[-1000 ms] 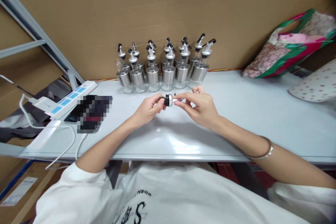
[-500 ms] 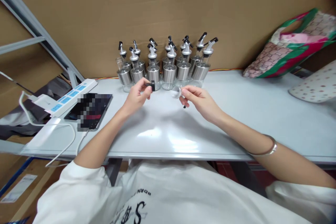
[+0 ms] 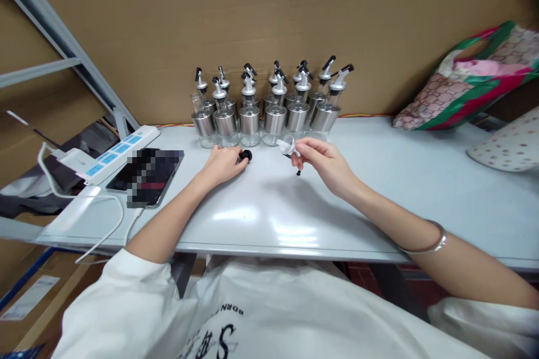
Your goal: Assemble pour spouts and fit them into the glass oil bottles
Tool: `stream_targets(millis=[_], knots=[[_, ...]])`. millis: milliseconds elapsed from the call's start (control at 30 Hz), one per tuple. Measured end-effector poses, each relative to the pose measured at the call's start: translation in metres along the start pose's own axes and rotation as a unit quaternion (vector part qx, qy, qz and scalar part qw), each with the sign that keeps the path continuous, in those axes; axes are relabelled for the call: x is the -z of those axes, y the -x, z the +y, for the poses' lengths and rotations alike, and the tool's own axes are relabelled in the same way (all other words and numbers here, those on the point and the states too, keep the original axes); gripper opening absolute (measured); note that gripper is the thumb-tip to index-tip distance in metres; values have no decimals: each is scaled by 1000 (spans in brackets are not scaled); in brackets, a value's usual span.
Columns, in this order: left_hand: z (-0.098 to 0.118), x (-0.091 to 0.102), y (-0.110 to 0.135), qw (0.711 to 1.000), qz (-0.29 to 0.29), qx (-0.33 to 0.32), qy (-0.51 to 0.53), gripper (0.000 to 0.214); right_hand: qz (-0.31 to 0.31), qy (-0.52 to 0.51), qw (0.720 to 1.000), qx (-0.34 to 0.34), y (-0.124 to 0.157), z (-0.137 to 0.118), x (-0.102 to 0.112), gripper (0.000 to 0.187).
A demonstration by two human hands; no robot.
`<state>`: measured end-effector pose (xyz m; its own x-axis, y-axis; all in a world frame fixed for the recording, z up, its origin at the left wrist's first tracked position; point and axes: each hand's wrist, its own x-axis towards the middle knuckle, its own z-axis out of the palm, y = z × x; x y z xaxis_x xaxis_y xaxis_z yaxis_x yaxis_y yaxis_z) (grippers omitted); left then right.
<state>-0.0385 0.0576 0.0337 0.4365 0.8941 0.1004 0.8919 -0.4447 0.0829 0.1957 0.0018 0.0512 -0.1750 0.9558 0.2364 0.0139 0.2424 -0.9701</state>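
Observation:
My left hand (image 3: 223,165) is low at the tabletop, closed with its fingers round a black ring-shaped stopper (image 3: 246,155). To its right, my right hand (image 3: 322,158) is held above the table and pinches a whitish, silver-looking pourer spout (image 3: 287,146). A small black tip (image 3: 298,173) shows under the right fingers; what it belongs to is hidden. Just behind both hands, several glass bottles with steel sleeves stand in two rows, most topped by silver pourers with black levers. The front-left bottle (image 3: 203,123) has a bare glass neck.
A power strip (image 3: 122,151) and two dark phone-like devices (image 3: 158,185) with a white cable (image 3: 120,210) lie at the left of the table (image 3: 391,179). Cardboard (image 3: 168,22) rises behind the bottles. A patterned bag (image 3: 446,84) and a dotted white object (image 3: 505,146) are at the right.
My left hand has come down to the tabletop with the black stopper. My right hand has stayed nearly in place, and the pourer spout in it has turned.

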Motion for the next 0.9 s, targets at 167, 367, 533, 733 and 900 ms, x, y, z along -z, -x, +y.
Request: stream_targets(millis=[167, 367, 533, 733, 900], knots=[[-3, 1, -1, 999, 22, 14, 28, 34, -4, 6, 1000, -1, 0, 0, 0, 33], [-8, -1, -2, 998, 21, 30, 45, 31, -3, 8, 1000, 1, 0, 1, 1, 27], [3, 5, 7, 965, 207, -127, 96, 33, -31, 21, 999, -1, 0, 4, 0, 26], [31, 15, 24, 916, 230, -325, 51, 28, -159, 23, 987, -11, 2, 7, -1, 33], [32, 20, 27, 928, 185, -318, 49, 17, -208, 25, 978, -20, 4, 7, -3, 35]])
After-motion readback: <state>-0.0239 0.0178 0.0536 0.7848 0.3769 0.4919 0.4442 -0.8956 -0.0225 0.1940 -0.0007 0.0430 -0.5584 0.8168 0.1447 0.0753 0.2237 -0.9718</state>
